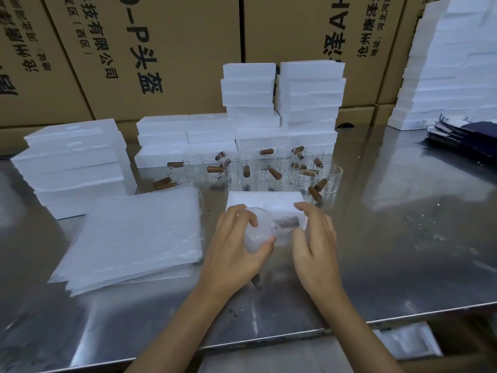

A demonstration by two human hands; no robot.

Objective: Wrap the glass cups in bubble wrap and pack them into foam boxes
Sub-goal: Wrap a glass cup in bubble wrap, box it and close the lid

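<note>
Left hand (pixel 236 254) grips a wrapped cup (pixel 259 235); right hand (pixel 313 238) hovers beside, fingers loosely spread. Foam box (pixel 265 200) just beyond the fingertips looks unfilled; many cups (pixel 258 168) remain.

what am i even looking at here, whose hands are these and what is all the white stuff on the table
This is one picture from a camera worn on a person's head, looking down at their own two bare hands. There is no machine. The left hand grips a glass cup wrapped in bubble wrap; the right hand touches the wrap with loosely bent fingers. Just behind is an open foam box, where the cup goes. On the steel table lie a pile of bubble wrap sheets, unwrapped glass cups with brown handles, and stacks of white foam boxes. Cardboard cartons stand behind.
</note>
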